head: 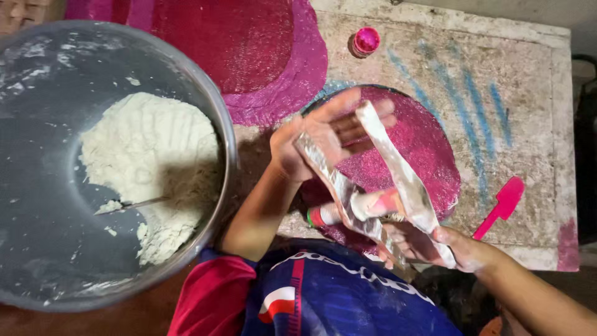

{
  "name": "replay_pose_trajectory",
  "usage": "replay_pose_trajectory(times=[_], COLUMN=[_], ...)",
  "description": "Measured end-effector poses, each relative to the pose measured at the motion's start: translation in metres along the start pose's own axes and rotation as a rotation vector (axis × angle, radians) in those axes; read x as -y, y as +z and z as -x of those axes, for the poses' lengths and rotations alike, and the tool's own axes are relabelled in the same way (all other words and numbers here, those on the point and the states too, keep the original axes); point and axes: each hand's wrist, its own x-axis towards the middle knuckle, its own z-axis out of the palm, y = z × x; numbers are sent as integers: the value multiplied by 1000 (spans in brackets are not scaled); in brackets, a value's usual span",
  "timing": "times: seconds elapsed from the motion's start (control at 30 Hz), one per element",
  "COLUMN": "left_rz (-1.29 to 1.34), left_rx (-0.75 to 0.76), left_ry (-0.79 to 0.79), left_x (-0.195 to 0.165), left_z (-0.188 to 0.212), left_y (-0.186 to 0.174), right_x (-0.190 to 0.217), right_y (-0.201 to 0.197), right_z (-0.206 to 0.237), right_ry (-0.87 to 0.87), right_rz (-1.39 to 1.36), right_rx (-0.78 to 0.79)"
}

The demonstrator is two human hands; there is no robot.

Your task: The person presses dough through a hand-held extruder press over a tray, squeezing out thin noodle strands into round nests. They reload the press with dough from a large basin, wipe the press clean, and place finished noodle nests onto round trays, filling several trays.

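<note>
My right hand grips the joined end of a V-shaped pair of metal strips smeared with whitish paste. It also holds a small tube with a green cap, which lies across the strips. My left hand is held up with the palm open and the fingers spread. The tips of the metal strips rest against its palm and fingers. Both hands hover over a round disc covered in pink glitter.
A large metal bowl with a mound of white powder or dough fills the left. A bigger crimson and pink disc lies at the top. On the blue-streaked stone slab are a small pink pot and a pink spatula.
</note>
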Motion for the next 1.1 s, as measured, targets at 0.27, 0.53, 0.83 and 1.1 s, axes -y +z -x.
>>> replay_pose_trajectory(times=[0.27,0.53,0.83,1.1], left_rz=[20,336,376,353], left_rx=[-25,-175,-295,-220], left_ry=[45,155,253,215], left_x=[26,21,51,34], left_z=[-22,-20,-16,-8], left_y=[-22,-73,-87,-96], right_x=[16,34,62,54], right_y=[-71,-76,-33,-33], right_z=[57,18,2,-13], right_ry=[276,396,355,190], right_rz=[192,803,730,733], right_rx=[-332,-501,-512,-401])
